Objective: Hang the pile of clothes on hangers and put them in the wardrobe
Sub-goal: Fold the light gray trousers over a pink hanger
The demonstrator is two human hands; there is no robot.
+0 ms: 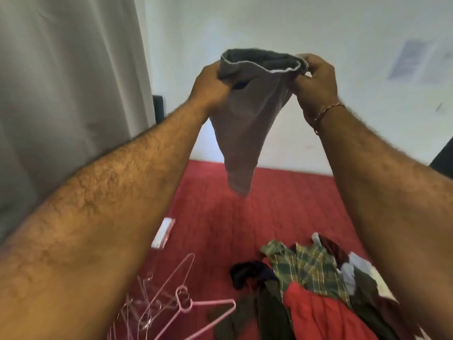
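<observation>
I hold a grey garment [247, 111] up at chest height in front of the white wall. My left hand [210, 85] grips its upper left edge and my right hand [316, 79] pinches its upper right edge, so the open band spreads between them. The cloth hangs down to a narrow point above the red bed cover [220, 207]. Below on the right lies the pile of clothes [316, 285], with a green plaid shirt, a red piece, dark green pieces and a black one. Several pink hangers [176, 303] lie at the lower left of the bed.
A grey curtain [68, 89] hangs at the left. A small white box [163, 233] lies on the red cover near the left edge. A dark object stands at the far right edge [443, 160]. Papers are stuck on the wall [409, 60].
</observation>
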